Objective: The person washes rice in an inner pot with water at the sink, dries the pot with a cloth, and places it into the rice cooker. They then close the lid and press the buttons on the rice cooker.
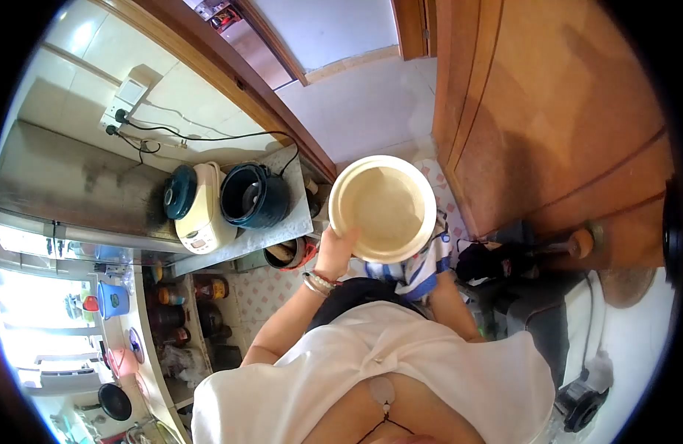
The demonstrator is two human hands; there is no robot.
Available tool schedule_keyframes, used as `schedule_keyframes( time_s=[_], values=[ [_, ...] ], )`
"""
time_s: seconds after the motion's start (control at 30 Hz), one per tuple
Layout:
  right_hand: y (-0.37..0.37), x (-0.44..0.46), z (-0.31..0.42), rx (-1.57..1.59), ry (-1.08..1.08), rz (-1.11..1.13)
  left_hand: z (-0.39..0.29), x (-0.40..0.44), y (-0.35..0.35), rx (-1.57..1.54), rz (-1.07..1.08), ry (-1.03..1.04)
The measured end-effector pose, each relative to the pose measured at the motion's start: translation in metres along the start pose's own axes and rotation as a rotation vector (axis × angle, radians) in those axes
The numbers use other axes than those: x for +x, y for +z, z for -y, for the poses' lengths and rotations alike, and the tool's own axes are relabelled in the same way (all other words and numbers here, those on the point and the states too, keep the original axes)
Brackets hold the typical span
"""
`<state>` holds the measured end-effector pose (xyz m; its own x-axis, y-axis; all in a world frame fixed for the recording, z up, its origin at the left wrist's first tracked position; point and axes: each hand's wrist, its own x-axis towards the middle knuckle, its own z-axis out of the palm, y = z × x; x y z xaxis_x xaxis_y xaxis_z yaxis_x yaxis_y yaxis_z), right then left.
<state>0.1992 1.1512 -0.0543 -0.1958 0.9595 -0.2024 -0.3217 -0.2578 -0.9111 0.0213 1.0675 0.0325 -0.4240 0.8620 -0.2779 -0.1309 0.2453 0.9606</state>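
A cream ceramic inner pot (pixel 386 209) is held up in front of my body, its round mouth facing me. My left hand (pixel 335 251) is closed on its lower left rim, with a bracelet and a bangle on the wrist. A blue-and-white patterned towel (pixel 423 265) bunches against the pot's lower right side. My right hand is in this towel, its fingers hidden by the cloth and the pot; only the right forearm (pixel 457 307) shows plainly. To the left, a dark blue cooker base (pixel 254 195) stands open-topped on the metal counter.
A cream rice cooker (pixel 207 211) stands beside the base, a dark lid-like piece (pixel 180 192) against it. Black cords run to a wall socket (pixel 123 103). Below is a bucket (pixel 284 253). Jars fill the shelves (pixel 201 325) at left. A wooden door (pixel 556 126) borders the right.
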Motion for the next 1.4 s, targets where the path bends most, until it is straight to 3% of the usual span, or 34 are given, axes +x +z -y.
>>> schedule_keyframes(
  time_s=[0.13, 0.23, 0.43, 0.47, 0.57, 0.67, 0.77, 0.87, 0.9, 1.1, 1.17, 1.23, 1.33, 1.37, 1.4],
  values=[
    [-0.031, 0.043, 0.010, 0.021, 0.043, -0.022, -0.026, -0.005, -0.009, 0.071, 0.136, -0.094],
    [-0.038, 0.072, 0.012, 0.018, 0.067, 0.014, -0.044, 0.000, -0.017, 0.468, 0.236, -0.257],
    [-0.024, 0.100, 0.003, -0.018, 0.100, 0.090, -0.033, 0.020, -0.033, 0.250, 0.411, -0.240],
    [-0.019, 0.100, 0.000, -0.016, 0.104, 0.092, -0.037, 0.021, -0.034, 0.243, 0.427, -0.318],
    [-0.003, 0.091, -0.010, -0.043, 0.097, 0.124, -0.034, 0.019, -0.031, -0.015, 0.447, -0.317],
    [0.022, 0.066, -0.017, -0.077, 0.070, 0.172, -0.042, 0.011, -0.023, -0.121, 0.418, -0.326],
    [0.051, 0.031, -0.022, -0.123, 0.030, 0.242, -0.050, 0.001, -0.018, -0.022, 0.309, -0.181],
    [0.072, -0.008, -0.016, -0.166, -0.017, 0.353, -0.057, 0.009, -0.023, -0.038, 0.240, -0.228],
    [0.078, -0.018, -0.011, -0.186, -0.033, 0.419, -0.064, 0.008, -0.021, -0.029, 0.155, -0.233],
    [0.110, -0.069, -0.002, -0.334, -0.128, 0.909, -0.057, 0.026, -0.016, -0.162, 0.112, -0.063],
    [0.129, -0.085, -0.004, -0.516, -0.280, 1.219, -0.053, 0.029, -0.010, -0.198, 0.094, -0.037],
    [0.131, -0.099, 0.032, -0.761, -0.668, 1.514, -0.029, 0.032, -0.010, -0.123, 0.077, -0.081],
    [0.124, -0.090, 0.058, -0.789, -0.919, 1.512, 0.007, 0.016, 0.001, -0.214, 0.085, -0.029],
    [0.117, -0.089, 0.075, -0.628, -0.923, 1.338, 0.014, 0.012, 0.006, -0.106, 0.049, -0.107],
    [0.109, -0.084, 0.096, -0.500, -0.927, 1.141, 0.025, 0.007, 0.008, -0.054, 0.045, -0.058]
  ],
)
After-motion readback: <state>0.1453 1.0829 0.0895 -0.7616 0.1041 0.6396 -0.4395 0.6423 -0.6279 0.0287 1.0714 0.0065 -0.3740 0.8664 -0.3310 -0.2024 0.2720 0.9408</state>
